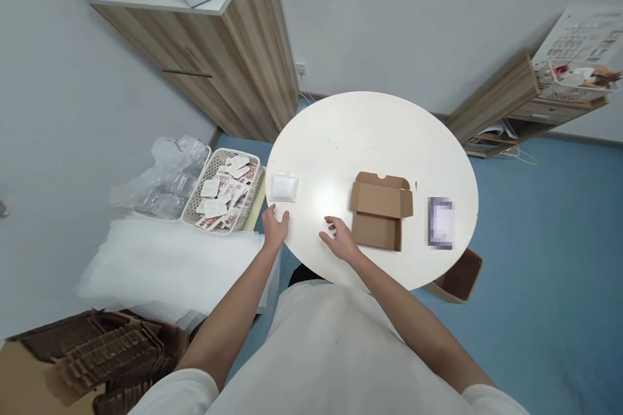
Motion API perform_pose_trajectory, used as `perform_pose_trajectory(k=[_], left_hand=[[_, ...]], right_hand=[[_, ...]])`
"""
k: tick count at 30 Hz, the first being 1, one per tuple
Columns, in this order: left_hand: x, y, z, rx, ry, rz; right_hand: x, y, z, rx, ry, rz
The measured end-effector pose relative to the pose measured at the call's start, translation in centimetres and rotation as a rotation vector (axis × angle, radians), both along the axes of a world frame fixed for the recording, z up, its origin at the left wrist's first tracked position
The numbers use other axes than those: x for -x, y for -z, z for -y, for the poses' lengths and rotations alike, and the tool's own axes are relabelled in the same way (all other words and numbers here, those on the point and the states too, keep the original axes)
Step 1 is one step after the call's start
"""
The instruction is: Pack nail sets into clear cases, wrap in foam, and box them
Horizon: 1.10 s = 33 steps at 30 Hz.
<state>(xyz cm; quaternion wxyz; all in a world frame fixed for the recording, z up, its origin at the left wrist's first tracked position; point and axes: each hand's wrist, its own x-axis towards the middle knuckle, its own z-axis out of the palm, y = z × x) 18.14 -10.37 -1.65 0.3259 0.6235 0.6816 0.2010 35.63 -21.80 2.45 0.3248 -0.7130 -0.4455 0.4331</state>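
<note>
My left hand (275, 227) is over the left edge of the round white table (370, 123), fingers apart and holding nothing. Just beyond its fingertips lies a small white wrapped packet (283, 188). My right hand (339, 238) hovers at the near middle of the table with its fingers spread and nothing in them. To the right of that hand sits a brown cardboard box (377, 230) with its lid up, and its visible inside is bare. Farther right lies a purple and white item (440, 224), blurred out, so its kind cannot be told.
Left of the table stands a white basket (224, 191) of printed cards beside clear plastic packaging (175, 172). White foam sheets (180, 266) and folded cardboard (111, 356) lie nearer. An open carton (457, 277) is on the floor at right. Wooden cabinets (243, 45) stand behind.
</note>
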Motion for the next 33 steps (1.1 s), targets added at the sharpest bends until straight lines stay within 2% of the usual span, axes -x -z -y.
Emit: perform_pose_trajectory(k=[3, 7, 10, 14, 19, 24, 28, 33], left_hand=[[1.8, 0.4, -3.5, -0.018, -0.013, 0.044], [2.3, 1.0, -6.9, -0.004, 0.062, 0.154], [2.1, 1.5, -8.1, 0.015, 0.112, 0.193], [1.9, 2.0, -8.5, 0.089, 0.183, 0.265], [2.1, 2.7, -7.8, 0.219, 0.110, 0.441], [1.5, 2.8, -5.6, 0.317, 0.058, 0.554], [-0.2, 1.2, -3.2, 0.252, 0.084, 0.656], [-4.3, -2.5, -0.4, 0.127, 0.196, 0.693]], right_hand=[[2.1, 1.2, -4.6, 0.088, 0.059, -0.139], [4.1, 2.1, -9.5, 0.134, 0.186, -0.316], [5.3, 2.7, -11.9, 0.133, 0.252, -0.398], [6.5, 3.4, -13.3, 0.088, 0.283, -0.456], [6.2, 4.0, -12.7, 0.127, 0.349, -0.439], [5.3, 3.7, -10.2, 0.124, 0.420, -0.352], [4.1, 2.3, -7.8, 0.047, 0.452, -0.322], [1.1, -0.4, -4.2, -0.142, 0.534, -0.252]])
